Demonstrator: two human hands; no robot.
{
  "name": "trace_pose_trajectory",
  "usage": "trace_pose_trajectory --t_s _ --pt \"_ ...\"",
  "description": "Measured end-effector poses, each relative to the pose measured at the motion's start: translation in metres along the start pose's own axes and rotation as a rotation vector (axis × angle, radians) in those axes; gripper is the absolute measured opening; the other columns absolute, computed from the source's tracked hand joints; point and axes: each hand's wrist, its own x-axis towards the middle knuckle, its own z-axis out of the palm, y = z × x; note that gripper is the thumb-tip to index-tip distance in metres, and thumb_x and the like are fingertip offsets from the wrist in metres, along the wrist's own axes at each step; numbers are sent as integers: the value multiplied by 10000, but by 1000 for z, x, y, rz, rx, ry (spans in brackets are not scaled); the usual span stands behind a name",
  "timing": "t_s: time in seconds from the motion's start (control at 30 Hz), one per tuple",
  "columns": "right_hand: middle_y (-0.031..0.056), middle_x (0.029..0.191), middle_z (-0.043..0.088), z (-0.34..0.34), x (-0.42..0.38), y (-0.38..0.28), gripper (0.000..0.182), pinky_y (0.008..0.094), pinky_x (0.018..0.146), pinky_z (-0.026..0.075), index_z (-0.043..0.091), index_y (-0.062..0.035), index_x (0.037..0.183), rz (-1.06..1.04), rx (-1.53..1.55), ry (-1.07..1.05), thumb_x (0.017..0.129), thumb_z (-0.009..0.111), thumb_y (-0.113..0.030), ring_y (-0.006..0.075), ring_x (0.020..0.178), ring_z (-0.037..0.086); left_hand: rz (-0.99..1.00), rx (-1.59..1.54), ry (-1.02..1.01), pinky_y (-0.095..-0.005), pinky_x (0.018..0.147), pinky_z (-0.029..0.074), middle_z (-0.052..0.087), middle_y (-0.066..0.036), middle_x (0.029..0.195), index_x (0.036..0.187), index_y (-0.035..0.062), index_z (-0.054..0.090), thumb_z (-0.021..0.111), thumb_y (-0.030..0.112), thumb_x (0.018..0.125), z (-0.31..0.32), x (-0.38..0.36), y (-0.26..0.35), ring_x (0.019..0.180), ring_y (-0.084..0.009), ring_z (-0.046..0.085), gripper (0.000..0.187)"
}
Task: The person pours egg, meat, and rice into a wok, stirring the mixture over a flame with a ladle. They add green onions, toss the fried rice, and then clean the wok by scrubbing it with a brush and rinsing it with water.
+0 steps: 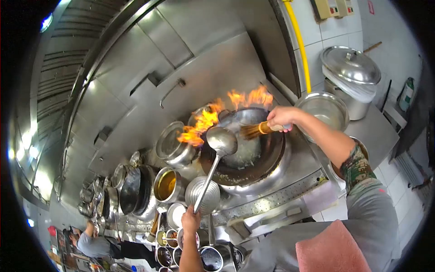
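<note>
A large dark wok [272, 156] sits on the stove, with whitish liquid in its bottom and flames [201, 124] rising along its back and left rim. My right hand [279, 119] is closed round a bundled bristle brush [250, 131], whose bristles are over the wok. Lower down, my left hand [190, 219] grips the handle end of a long metal ladle [222, 140]. The ladle's bowl is over the wok's left side, close to the flames. A perforated strainer [202, 195] lies just beside the ladle's handle.
Left of the wok stand a lidded pot [174, 143] and a pot of yellowish liquid [166, 185]. Small containers [211, 258] are at the bottom. A metal basin [322, 111] and a tall lidded pot [351, 68] stand right. Another person [93, 245] is at the far left.
</note>
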Motion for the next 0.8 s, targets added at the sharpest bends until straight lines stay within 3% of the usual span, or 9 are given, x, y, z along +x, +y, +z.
trace_pose_trajectory --t_s 0.07,0.13,0.27,0.43,0.53,0.57,0.67,0.7,0.8 --pt "37 735 646 11 -16 1 537 289 443 483 480 -161 1454 -162 230 121 949 608 -292 129 540 597 -55 -4 -14 -531 685 495 670 -208 730 910 69 620 715 283 857 1 4 6 742 -442 653 240" --pt "42 742 647 33 -43 -11 553 290 452 485 474 -148 1461 -354 380 216 947 612 -297 136 546 598 -58 21 16 -529 683 495 666 -206 720 905 63 627 718 283 857 2 9 15 738 -442 651 244" --pt "66 786 657 12 -40 -18 613 301 458 504 443 -138 1481 -76 -8 180 933 634 -336 151 550 604 -72 58 23 -528 679 494 658 -204 705 884 51 632 724 285 855 2 13 18 732 -445 649 254" --pt "91 821 656 29 -49 0 556 309 447 510 513 -116 1425 -314 433 176 931 625 -344 178 568 616 -10 -89 14 -515 667 495 662 -217 727 881 31 625 735 272 849 23 19 9 743 -450 649 267" --pt "94 825 652 11 9 31 536 322 461 510 476 -142 1444 -61 266 -8 958 591 -337 164 587 620 -11 -114 16 -501 661 494 664 -224 745 891 27 627 740 257 845 18 22 17 740 -449 648 261" --pt "95 812 650 2 6 27 437 312 458 493 538 -126 1357 -1 328 -25 970 573 -327 160 590 618 -28 -110 20 -497 659 494 664 -226 749 894 26 628 742 252 844 14 24 19 738 -448 648 258" --pt "96 788 647 12 -16 30 286 307 455 477 622 -101 1164 -232 772 133 984 560 -314 176 590 616 -76 -98 -1 -497 664 493 661 -232 752 903 30 635 741 257 845 15 26 22 745 -446 650 257" --pt "93 771 644 15 -15 29 275 310 456 475 627 -100 1153 -239 814 66 995 550 -311 174 587 613 -80 -178 -10 -504 672 495 662 -235 749 896 30 629 745 267 842 17 27 24 758 -449 653 269" --pt "90 773 643 10 8 36 355 301 455 471 576 -137 1307 -47 482 -82 998 553 -311 158 584 608 -67 -140 6 -514 684 495 664 -232 750 887 32 626 747 277 839 13 34 31 768 -450 653 278"
